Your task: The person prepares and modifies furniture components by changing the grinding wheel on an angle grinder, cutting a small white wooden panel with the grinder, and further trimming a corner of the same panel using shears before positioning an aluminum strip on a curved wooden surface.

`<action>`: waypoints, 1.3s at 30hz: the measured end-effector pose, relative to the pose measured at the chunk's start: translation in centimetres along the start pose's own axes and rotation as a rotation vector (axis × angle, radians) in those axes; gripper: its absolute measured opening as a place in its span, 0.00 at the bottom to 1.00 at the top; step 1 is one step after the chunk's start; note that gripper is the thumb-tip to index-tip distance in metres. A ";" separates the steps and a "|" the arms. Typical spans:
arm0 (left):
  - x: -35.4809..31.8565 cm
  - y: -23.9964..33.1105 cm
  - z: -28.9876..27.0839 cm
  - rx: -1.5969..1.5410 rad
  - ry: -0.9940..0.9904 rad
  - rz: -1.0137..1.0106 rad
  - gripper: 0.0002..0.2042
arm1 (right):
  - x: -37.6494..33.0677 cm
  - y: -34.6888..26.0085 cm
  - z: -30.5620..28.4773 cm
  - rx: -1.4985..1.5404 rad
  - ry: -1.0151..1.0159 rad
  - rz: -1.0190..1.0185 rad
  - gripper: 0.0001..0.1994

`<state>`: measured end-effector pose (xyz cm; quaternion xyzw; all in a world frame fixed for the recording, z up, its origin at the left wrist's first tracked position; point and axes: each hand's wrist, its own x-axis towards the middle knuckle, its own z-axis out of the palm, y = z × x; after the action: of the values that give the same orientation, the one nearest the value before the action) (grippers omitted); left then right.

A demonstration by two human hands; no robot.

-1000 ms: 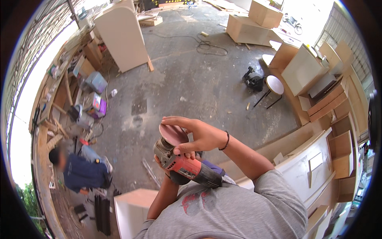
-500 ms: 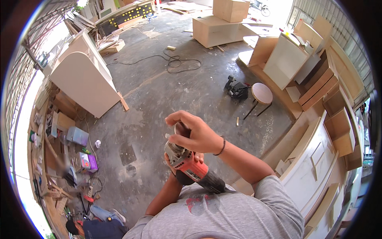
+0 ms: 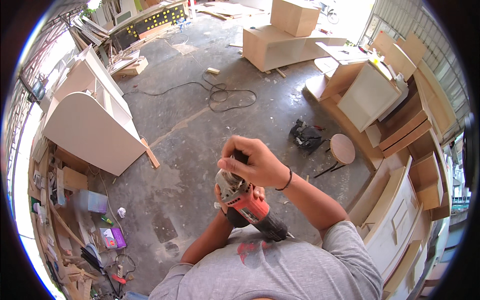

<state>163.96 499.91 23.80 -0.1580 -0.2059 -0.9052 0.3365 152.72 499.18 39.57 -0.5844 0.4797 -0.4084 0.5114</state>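
Observation:
Held close to my chest is a red and black angle grinder (image 3: 250, 206), its metal head pointing away from me. My left hand (image 3: 218, 192) wraps round it from beneath, with fingertips showing on both sides of the body. Over the head, my right hand (image 3: 256, 162) curls its fingers and thumb round a dark round piece (image 3: 241, 156). That piece sits at the grinder's metal gear head (image 3: 229, 183); the fingers partly hide it, so how it is joined there cannot be seen.
A stool (image 3: 342, 149) and a black bag (image 3: 306, 136) stand ahead on the right. A black cable (image 3: 225, 97) loops over the floor. A pale curved cabinet (image 3: 95, 132) stands left, wooden cabinets (image 3: 370, 97) right. Boxes, including a purple one (image 3: 119, 238), line the left side.
My right hand's fingers and thumb have closed in round the dark piece. The view has shifted, and the person at the lower left has almost left it. My left hand still holds the grinder.

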 end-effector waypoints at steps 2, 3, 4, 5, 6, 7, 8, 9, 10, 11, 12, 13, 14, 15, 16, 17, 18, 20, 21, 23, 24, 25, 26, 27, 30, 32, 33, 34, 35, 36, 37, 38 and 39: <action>2.3 1.5 -0.8 -0.022 0.084 -0.022 0.44 | 2.7 0.7 -1.5 -0.082 0.038 -0.083 0.15; 3.5 2.2 -1.4 -0.080 0.100 -0.018 0.44 | 4.0 1.6 -2.6 -0.248 0.130 -0.287 0.19; 4.7 3.0 -2.5 -0.078 0.108 -0.016 0.44 | 5.1 2.2 -3.7 -0.414 0.224 -0.490 0.23; 5.9 3.7 -4.0 -0.050 0.060 -0.015 0.45 | 6.0 2.3 -5.1 -0.510 0.206 -0.417 0.30; 7.2 4.4 -5.2 -0.022 0.012 -0.014 0.45 | 7.0 2.3 -6.3 -0.506 0.200 -0.416 0.30; 8.3 4.8 -6.1 -0.052 0.039 -0.014 0.44 | 7.9 2.3 -7.5 -0.391 0.134 -0.226 0.31; 9.5 5.5 -7.1 -0.048 0.038 -0.014 0.44 | 9.2 2.3 -8.6 -0.277 0.074 -0.042 0.32; 10.7 6.3 -8.0 -0.037 0.094 -0.020 0.43 | 10.6 2.4 -9.8 -0.250 0.050 -0.016 0.34; 12.1 6.9 -9.0 -0.024 0.151 -0.023 0.43 | 12.3 2.9 -11.2 -0.249 0.044 -0.021 0.34; 13.6 7.7 -10.0 -0.016 0.155 -0.015 0.43 | 14.1 3.4 -12.5 -0.263 -0.008 -0.153 0.35; 15.3 8.5 -11.1 -0.015 0.121 0.009 0.43 | 16.0 4.1 -13.8 -0.274 -0.065 -0.287 0.35; 16.8 9.3 -12.3 -0.011 0.090 0.038 0.42 | 17.8 4.8 -15.0 -0.267 -0.087 -0.296 0.35; 18.3 10.4 -13.3 0.015 0.099 0.076 0.42 | 19.9 5.4 -16.3 -0.214 -0.083 -0.429 0.32; 19.9 11.1 -14.2 -0.003 0.161 0.016 0.42 | 22.2 5.9 -17.9 -0.177 -0.121 -0.513 0.30; 21.6 11.7 -15.4 -0.021 0.222 -0.031 0.42 | 24.2 6.3 -19.5 -0.141 -0.161 -0.596 0.28; 24.0 11.7 -16.4 0.034 0.158 0.032 0.41 | 26.3 6.8 -21.5 -0.133 -0.130 -0.624 0.24; 26.3 11.7 -17.8 0.077 0.102 0.098 0.41 | 27.9 7.1 -22.5 -0.074 -0.106 -0.601 0.20; 29.9 12.4 -17.7 0.018 0.179 -0.027 0.40 | 30.7 6.5 -24.3 0.083 -0.050 -0.521 0.14; 30.7 13.3 -18.3 0.042 0.203 0.024 0.40 | 31.9 6.0 -24.2 0.114 0.034 -0.441 0.14; 31.5 15.0 -19.6 0.066 0.174 0.088 0.39 | 35.2 5.0 -24.0 0.028 -0.015 -0.463 0.15; 32.5 15.3 -20.4 0.086 0.187 0.128 0.39 | 36.3 5.1 -24.8 -0.083 0.021 -0.497 0.15; 33.4 15.7 -21.2 0.057 0.186 0.141 0.38 | 37.7 6.1 -25.9 -0.065 -0.022 -0.473 0.17; 34.5 16.4 -22.0 0.013 0.173 0.147 0.38 | 39.3 7.0 -26.8 -0.068 -0.052 -0.476 0.17; 35.7 17.1 -23.0 0.007 0.176 0.180 0.38 | 41.0 7.8 -27.8 0.027 -0.077 -0.390 0.17; 38.3 19.7 -25.5 0.053 0.292 0.135 0.40 | 45.9 8.3 -29.0 0.121 -0.074 -0.305 0.17; 40.0 21.9 -27.6 0.113 0.279 0.163 0.39 | 49.4 8.5 -29.9 0.059 -0.176 -0.391 0.15; 40.8 22.7 -28.7 0.096 0.236 0.178 0.39 | 50.8 7.7 -29.8 0.052 -0.188 -0.412 0.12; 41.5 23.7 -29.8 0.080 0.191 0.192 0.39 | 52.7 7.4 -30.1 0.056 -0.208 -0.416 0.12; 42.4 25.2 -30.5 0.075 0.198 0.199 0.39 | 55.0 7.0 -30.7 -0.057 -0.263 -0.492 0.12; 43.2 26.7 -31.6 0.083 0.199 0.216 0.39 | 57.2 6.7 -31.0 -0.170 -0.317 -0.570 0.11; 44.1 28.0 -32.7 0.056 0.192 0.241 0.39 | 59.0 6.4 -30.9 -0.137 -0.250 -0.486 0.10; 44.9 29.5 -33.6 0.031 0.186 0.265 0.39 | 60.8 6.4 -31.0 -0.058 -0.230 -0.492 0.08; 45.6 31.2 -34.1 0.039 0.225 0.328 0.37 | 62.8 6.2 -30.9 -0.016 -0.190 -0.416 0.07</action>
<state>147.01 437.25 21.92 -0.0809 -0.1559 -0.8462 0.5032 134.87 431.27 37.05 -0.7105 0.3017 -0.4442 0.4547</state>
